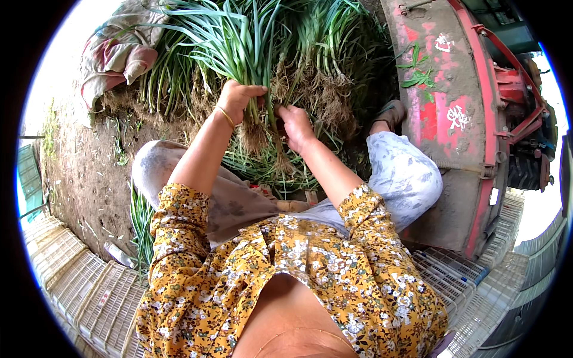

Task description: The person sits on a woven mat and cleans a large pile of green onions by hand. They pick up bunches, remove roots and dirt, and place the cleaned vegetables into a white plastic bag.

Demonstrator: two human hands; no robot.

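My left hand point(236, 101), with a bangle on its wrist, grips a bunch of green onions point(245, 56). Their long leaves fan away from me, and their roots point(254, 136) hang below the fist. One separate green onion stalk point(271, 117) runs past my left thumb tip, its roots dangling lower. At that stalk, the thumb and fingers of my right hand point(295, 126) are closed, the fingers partly hidden behind it. Beneath both hands lies a heap of loose green leaves point(268, 168). Just beyond them a pile of green onions point(329, 76) shows tangled, soil-brown roots.
A red, dirt-covered metal machine point(441, 112) with wilted leaves point(420, 79) on it stands close by my right knee. A crumpled cloth point(121, 51) covers part of the pile at upper left. Plastic crates point(96, 291) are behind me on both sides. More green onions point(142, 223) lie left on bare soil point(80, 179).
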